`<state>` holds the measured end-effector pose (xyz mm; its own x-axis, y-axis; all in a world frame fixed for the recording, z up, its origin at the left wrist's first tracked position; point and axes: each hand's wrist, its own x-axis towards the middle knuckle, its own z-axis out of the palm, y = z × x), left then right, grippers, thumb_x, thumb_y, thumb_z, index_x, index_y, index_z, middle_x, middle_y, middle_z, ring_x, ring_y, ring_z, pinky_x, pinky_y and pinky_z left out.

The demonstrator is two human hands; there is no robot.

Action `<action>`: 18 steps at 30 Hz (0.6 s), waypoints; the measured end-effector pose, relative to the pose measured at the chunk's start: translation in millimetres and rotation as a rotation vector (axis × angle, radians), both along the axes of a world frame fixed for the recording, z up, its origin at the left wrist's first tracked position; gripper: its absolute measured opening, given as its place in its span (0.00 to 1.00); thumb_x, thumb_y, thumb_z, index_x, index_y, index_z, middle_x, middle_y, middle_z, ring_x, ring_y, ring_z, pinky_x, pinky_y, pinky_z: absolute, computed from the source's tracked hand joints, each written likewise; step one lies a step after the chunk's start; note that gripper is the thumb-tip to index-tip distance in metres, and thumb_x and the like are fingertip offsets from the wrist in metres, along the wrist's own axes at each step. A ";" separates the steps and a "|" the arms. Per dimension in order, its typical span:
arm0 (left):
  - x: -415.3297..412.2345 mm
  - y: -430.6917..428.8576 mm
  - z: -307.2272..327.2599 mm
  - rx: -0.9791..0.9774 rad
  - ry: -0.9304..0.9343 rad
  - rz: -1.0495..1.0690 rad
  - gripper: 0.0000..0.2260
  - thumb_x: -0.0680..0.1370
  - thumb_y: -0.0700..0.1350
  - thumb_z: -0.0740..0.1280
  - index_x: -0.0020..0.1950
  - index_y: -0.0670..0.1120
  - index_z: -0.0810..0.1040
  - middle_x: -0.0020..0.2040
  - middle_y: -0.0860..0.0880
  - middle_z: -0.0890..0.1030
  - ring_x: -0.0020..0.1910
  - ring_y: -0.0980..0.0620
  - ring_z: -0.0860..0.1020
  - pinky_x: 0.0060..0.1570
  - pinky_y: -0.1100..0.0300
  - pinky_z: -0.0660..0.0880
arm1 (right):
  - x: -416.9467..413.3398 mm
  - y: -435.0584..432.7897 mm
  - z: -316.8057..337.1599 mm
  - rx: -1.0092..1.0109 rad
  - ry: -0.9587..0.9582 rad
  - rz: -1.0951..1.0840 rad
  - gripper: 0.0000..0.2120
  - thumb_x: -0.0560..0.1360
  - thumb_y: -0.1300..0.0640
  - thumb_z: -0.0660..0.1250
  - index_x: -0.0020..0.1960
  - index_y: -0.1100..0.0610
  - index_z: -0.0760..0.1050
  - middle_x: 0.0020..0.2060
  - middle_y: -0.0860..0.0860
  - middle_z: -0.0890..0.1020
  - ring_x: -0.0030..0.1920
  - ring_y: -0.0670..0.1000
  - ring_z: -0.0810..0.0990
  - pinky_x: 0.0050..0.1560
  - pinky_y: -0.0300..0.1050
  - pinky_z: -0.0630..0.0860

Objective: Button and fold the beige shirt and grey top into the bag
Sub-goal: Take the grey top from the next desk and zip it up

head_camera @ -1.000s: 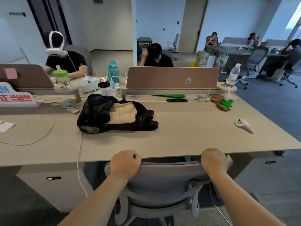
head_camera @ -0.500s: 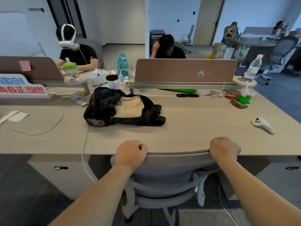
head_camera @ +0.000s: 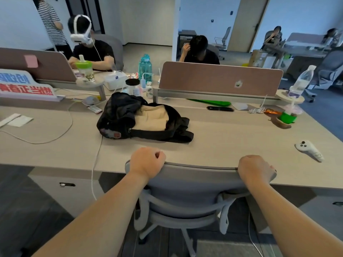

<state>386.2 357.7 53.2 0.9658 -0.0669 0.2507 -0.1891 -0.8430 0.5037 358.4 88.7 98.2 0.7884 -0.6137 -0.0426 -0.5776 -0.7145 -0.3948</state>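
— Hands?
— My left hand and right hand each curl over the grey mesh office chair's top rail.
— Garment?
— Soft beige cloth shirt shows inside the limp black fabric bag on the pale desk ahead. Light and floppy, I'd judge; pinch an edge. Grey top unseen.

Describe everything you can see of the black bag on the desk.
The bag is black soft fabric, slumped and crumpled on the desk, left of centre. Beige cloth shows in its open middle. A zip pull sits at the front edge, with a broad black band running right from it. A white cable passes by its front left corner. Neither the left hand nor the right hand touches it; both grip the chair.
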 end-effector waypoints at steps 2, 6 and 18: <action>8.2 2.3 -2.2 -0.009 -0.004 0.007 0.19 0.75 0.47 0.58 0.25 0.50 0.59 0.24 0.52 0.63 0.26 0.53 0.62 0.27 0.59 0.54 | 6.7 2.4 -1.9 -0.007 -0.006 0.007 0.17 0.74 0.64 0.54 0.28 0.59 0.69 0.26 0.53 0.67 0.31 0.52 0.62 0.67 0.55 0.61; 20.9 5.8 -0.8 -0.031 -0.006 0.013 0.18 0.75 0.49 0.57 0.25 0.50 0.60 0.24 0.52 0.62 0.26 0.54 0.62 0.28 0.58 0.55 | 23.6 4.1 -4.3 -0.028 0.009 0.017 0.17 0.74 0.64 0.54 0.27 0.59 0.68 0.26 0.54 0.68 0.31 0.53 0.63 0.67 0.54 0.61; 36.6 44.5 23.7 -0.234 0.287 -0.128 0.13 0.77 0.48 0.62 0.33 0.52 0.71 0.32 0.53 0.73 0.36 0.52 0.72 0.35 0.60 0.65 | 44.5 29.6 15.2 -0.153 0.232 0.107 0.08 0.74 0.62 0.57 0.40 0.60 0.74 0.34 0.54 0.73 0.39 0.56 0.71 0.59 0.52 0.65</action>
